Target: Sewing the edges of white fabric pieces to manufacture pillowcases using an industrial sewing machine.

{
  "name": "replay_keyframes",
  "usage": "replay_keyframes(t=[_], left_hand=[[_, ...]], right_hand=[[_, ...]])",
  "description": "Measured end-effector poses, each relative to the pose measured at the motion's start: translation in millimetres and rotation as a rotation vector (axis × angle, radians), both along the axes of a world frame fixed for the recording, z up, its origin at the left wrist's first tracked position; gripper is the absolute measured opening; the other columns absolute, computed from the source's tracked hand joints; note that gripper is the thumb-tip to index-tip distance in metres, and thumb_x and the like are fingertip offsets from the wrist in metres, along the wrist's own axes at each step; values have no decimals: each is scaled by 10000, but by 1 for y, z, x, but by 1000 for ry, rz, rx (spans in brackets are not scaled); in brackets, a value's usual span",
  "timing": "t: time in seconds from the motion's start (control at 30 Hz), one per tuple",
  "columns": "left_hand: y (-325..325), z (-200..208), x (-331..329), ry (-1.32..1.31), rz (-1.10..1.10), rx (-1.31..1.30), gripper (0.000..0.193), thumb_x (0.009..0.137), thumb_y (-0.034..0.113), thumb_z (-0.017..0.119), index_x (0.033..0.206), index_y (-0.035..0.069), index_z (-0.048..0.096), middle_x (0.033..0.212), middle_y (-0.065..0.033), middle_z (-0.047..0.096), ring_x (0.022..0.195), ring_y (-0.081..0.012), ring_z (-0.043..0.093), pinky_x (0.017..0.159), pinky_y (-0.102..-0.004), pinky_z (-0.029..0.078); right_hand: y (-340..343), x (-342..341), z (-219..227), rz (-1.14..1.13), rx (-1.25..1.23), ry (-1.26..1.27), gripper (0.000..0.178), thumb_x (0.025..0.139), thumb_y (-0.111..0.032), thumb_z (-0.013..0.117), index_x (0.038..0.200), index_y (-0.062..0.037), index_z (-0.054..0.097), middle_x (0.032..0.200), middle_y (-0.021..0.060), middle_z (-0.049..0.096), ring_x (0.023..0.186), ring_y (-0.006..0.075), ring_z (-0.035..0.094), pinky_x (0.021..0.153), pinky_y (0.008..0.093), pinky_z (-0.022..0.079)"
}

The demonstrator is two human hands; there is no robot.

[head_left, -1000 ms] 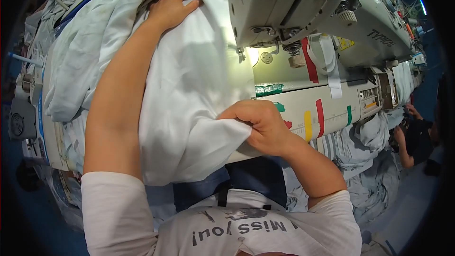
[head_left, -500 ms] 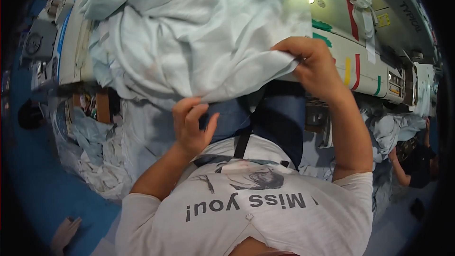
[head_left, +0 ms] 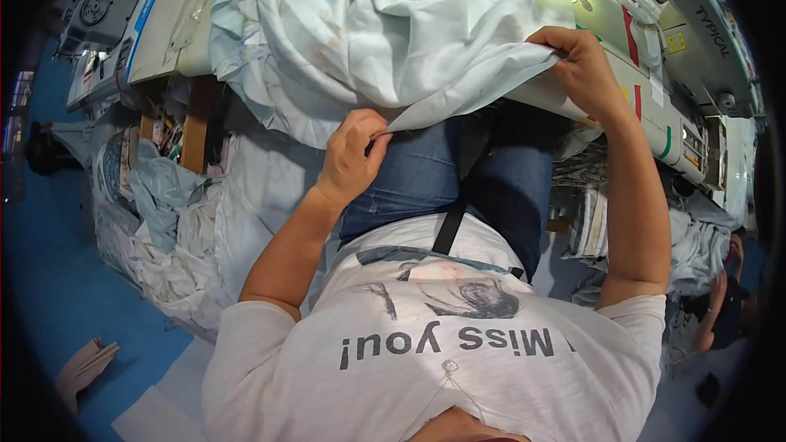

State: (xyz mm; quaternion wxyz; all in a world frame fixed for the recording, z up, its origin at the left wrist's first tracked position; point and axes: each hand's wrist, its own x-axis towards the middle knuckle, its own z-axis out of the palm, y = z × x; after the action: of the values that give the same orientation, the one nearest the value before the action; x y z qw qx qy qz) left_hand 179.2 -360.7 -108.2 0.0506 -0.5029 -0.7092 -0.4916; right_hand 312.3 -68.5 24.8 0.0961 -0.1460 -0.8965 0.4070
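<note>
cloth (head_left: 409, 24), pale and rumpled, lies across the far middle of the head view, spread over the work table (head_left: 184, 45) with its near edge falling over the jeans (head_left: 413, 176). that edge is the relation that counts: it runs slantwise between the two hands, from near left to far right, rising toward the sewing machine (head_left: 696, 37). the right hand (head_left: 583, 69) is nearer the machine and pinches the edge between thumb and forefinger; the cloth lies left of these fingers. the left hand (head_left: 352, 160), lower and nearer the body, has its fingers curled, thumb and forefinger pressed together on the edge; the cloth lies beyond them, to the far side and right. left of the lap, heaped fabric (head_left: 176, 278) sits below an open brown box (head_left: 199, 131).
</note>
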Motion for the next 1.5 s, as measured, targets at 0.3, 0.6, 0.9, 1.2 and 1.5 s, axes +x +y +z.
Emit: replay_keyframes(t=[0.3,0.6,0.9,1.2,1.5], left_hand=[[-29,-14,-13,173,135,-68,260,716,-126,611,931,20,634,994,-135,629,839,-327,630,727,-383,520],[-7,-29,-13,322,351,-96,168,721,25,710,882,33,664,948,-101,645,901,-299,612,829,-417,457],[-100,116,-35,111,255,2,209,938,197,543,929,-1,609,940,-137,606,910,-255,556,811,-360,446],[-100,271,-40,775,390,-89,62,909,-22,614,866,-47,578,850,-143,607,768,-231,583,667,-278,459],[-90,263,-32,684,437,109,100,919,42,650,855,-25,612,827,-91,647,665,-143,554,552,-239,421]], right_hand=[[19,-16,15,100,-105,-64,119,895,8,568,947,32,672,844,5,675,825,56,595,812,232,475],[17,-19,16,93,-77,-53,105,901,-10,581,936,30,672,838,6,675,810,58,596,812,235,475],[20,-18,27,76,-23,-158,99,880,-30,643,957,20,679,818,29,665,778,89,595,760,251,481],[-16,-5,53,60,338,285,569,797,-67,744,1332,-82,548,1342,97,547,1271,254,500,1099,355,349],[-103,-36,78,164,454,640,441,803,-105,737,1214,-44,587,1182,149,614,1098,329,585,935,387,468]])
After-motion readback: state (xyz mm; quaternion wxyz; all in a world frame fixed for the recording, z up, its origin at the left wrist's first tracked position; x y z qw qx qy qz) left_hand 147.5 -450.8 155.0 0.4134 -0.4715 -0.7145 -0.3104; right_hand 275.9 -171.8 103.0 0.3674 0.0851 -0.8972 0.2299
